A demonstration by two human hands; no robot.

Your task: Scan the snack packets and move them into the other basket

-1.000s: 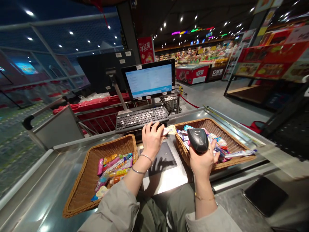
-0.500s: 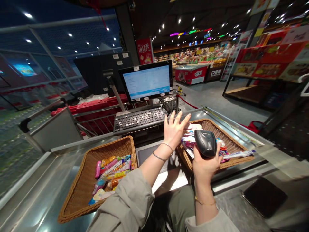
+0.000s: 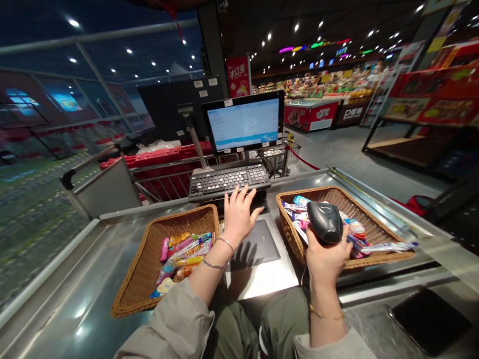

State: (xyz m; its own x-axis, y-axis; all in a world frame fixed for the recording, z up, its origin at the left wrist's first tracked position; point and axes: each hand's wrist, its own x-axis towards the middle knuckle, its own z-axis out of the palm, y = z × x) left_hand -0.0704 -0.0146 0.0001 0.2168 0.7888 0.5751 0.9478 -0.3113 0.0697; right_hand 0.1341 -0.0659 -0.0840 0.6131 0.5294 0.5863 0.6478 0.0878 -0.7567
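Handheld barcode scanner (image 3: 325,222) sits clamped in the right hand (image 3: 325,259), its black head tilted up and clear of everything I can see on my feed. A thin cable (image 3: 302,274) drops from beside that wrist. The left hand (image 3: 239,217) is open and empty, fingers spread, well apart from the right. From here I can't tell whether its fingertips touch the keyboard (image 3: 229,182) just ahead of them.

Directly under the left hand lies a dark pad (image 3: 258,244) set into the steel counter (image 3: 262,281). To the left of that hand I have a wicker basket (image 3: 129,294) packed with bright snack packets, including a pink tube (image 3: 164,249). Under and beyond the right hand sits a second wicker basket (image 3: 337,192), holding a looser jumble of wrapped items. One long white-and-blue packet (image 3: 389,247) lies across its far right rim.

Past the keyboard, a monitor (image 3: 243,123) stands on its arm, showing a pale blue screen. Bangles (image 3: 215,254) circle the left wrist, and a gold chain (image 3: 325,314) circles the right.
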